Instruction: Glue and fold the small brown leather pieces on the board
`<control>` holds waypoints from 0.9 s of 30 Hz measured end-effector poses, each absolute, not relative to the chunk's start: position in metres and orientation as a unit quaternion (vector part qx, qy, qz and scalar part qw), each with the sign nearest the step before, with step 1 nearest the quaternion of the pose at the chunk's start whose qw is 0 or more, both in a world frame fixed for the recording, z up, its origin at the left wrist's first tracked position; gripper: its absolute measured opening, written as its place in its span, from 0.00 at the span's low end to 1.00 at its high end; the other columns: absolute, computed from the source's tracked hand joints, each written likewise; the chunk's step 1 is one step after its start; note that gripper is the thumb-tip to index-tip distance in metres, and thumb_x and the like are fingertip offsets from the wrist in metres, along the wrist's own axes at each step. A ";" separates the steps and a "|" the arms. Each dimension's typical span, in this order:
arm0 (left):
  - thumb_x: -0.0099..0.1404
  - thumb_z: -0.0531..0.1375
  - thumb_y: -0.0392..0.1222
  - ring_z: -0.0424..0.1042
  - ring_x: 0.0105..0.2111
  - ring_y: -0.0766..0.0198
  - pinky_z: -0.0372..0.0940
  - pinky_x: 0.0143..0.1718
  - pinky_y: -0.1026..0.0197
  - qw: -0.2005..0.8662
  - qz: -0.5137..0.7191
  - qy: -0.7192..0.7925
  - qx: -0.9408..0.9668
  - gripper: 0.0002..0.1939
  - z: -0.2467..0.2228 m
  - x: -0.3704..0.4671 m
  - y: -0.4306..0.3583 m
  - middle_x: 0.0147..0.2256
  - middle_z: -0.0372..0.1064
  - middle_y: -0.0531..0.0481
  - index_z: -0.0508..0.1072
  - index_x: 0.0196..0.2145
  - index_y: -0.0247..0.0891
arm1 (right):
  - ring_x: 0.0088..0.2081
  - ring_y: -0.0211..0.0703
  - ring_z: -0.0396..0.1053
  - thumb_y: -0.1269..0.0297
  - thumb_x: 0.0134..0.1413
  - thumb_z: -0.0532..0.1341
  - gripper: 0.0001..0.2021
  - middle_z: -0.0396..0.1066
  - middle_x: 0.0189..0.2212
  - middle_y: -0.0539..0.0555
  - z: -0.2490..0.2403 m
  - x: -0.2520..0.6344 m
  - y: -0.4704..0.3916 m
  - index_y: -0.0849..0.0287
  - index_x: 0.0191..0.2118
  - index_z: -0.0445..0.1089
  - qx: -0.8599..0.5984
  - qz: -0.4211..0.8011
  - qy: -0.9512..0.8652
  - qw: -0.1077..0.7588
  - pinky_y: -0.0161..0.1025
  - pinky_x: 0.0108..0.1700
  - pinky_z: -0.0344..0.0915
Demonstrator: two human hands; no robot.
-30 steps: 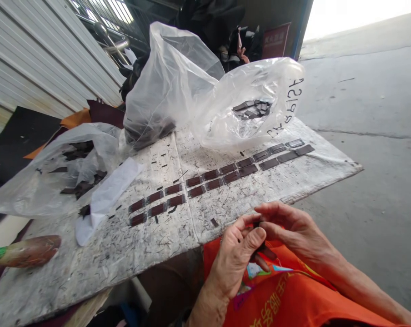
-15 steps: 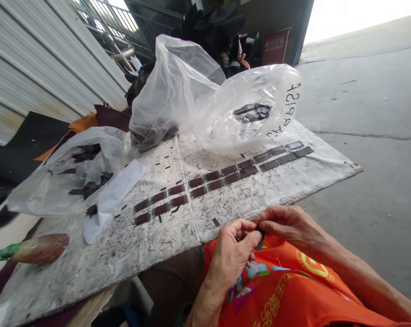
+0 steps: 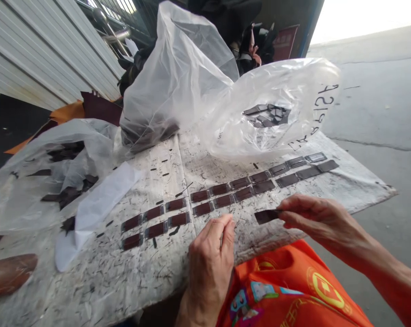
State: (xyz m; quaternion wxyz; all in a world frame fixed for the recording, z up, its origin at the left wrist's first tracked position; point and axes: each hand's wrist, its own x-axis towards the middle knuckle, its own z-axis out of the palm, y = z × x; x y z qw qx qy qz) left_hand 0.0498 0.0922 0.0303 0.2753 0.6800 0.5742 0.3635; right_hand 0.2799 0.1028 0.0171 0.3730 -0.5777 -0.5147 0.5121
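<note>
My right hand (image 3: 308, 215) pinches a small dark rectangular piece (image 3: 267, 216), leather-like, by one end, just above the table near its front edge. My left hand (image 3: 210, 254) is closed in a pinch, apart from that piece; whatever lies between its fingers is too small or hidden to make out. Beyond both hands, two slanting rows of small dark brown rectangles run across the table, among them one brown rectangle (image 3: 203, 209) in the near row. Several rectangles have clear edges showing, and the far row's end piece (image 3: 316, 157) looks transparent.
A clear plastic bag (image 3: 222, 131) holding dark pieces lies behind the rows. Another tall bag (image 3: 192, 68) stands beside it, and a third bag (image 3: 7, 204) lies left. White paper (image 3: 96, 209) and a brown rounded object (image 3: 12, 272) rest on the stained table (image 3: 123, 281).
My hands have moved apart. The dark piece, earlier held between both, is now in my right hand alone, over the table. The view has shifted closer to the table.
</note>
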 end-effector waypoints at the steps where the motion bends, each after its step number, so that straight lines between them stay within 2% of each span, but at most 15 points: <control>1: 0.67 0.57 0.39 0.77 0.38 0.60 0.69 0.43 0.60 0.254 0.366 0.567 0.693 0.09 0.029 0.048 0.097 0.37 0.78 0.47 0.76 0.41 0.40 | 0.28 0.40 0.70 0.48 0.49 0.65 0.14 0.76 0.28 0.52 0.017 0.279 0.108 0.55 0.33 0.75 -0.584 0.502 -0.520 0.370 0.36 0.31 0.66; 4: 0.67 0.58 0.35 0.76 0.31 0.62 0.68 0.35 0.62 0.146 0.347 0.542 0.751 0.08 0.024 0.046 0.107 0.31 0.77 0.49 0.76 0.42 0.38 | 0.29 0.42 0.72 0.46 0.52 0.63 0.16 0.77 0.30 0.52 0.016 0.272 0.122 0.54 0.36 0.75 -0.601 0.488 -0.531 0.345 0.38 0.31 0.66; 8: 0.65 0.60 0.30 0.69 0.22 0.65 0.62 0.26 0.62 -0.040 0.289 0.477 0.829 0.10 0.019 0.051 0.111 0.23 0.68 0.53 0.73 0.45 0.34 | 0.25 0.41 0.69 0.50 0.52 0.62 0.13 0.75 0.25 0.50 0.016 0.259 0.137 0.54 0.34 0.75 -0.642 0.420 -0.557 0.317 0.37 0.27 0.63; 14: 0.65 0.59 0.29 0.65 0.22 0.66 0.57 0.26 0.61 -0.054 0.234 0.496 0.835 0.19 0.007 0.057 0.107 0.22 0.63 0.57 0.71 0.52 0.42 | 0.22 0.40 0.68 0.52 0.50 0.62 0.11 0.75 0.22 0.49 0.020 0.247 0.149 0.52 0.32 0.76 -0.661 0.400 -0.559 0.301 0.35 0.24 0.62; 19: 0.65 0.58 0.29 0.65 0.23 0.65 0.59 0.27 0.62 -0.064 0.194 0.516 0.832 0.23 0.004 0.059 0.107 0.24 0.63 0.55 0.68 0.57 0.41 | 0.22 0.42 0.68 0.50 0.47 0.63 0.12 0.76 0.22 0.50 0.020 0.244 0.152 0.52 0.30 0.76 -0.673 0.410 -0.541 0.292 0.35 0.23 0.64; 27: 0.65 0.59 0.31 0.68 0.22 0.66 0.60 0.23 0.63 -0.083 0.148 0.540 0.824 0.23 0.007 0.064 0.112 0.24 0.63 0.54 0.67 0.58 0.40 | 0.21 0.41 0.69 0.54 0.49 0.63 0.09 0.75 0.22 0.49 0.018 0.242 0.154 0.52 0.30 0.77 -0.678 0.385 -0.562 0.275 0.34 0.22 0.64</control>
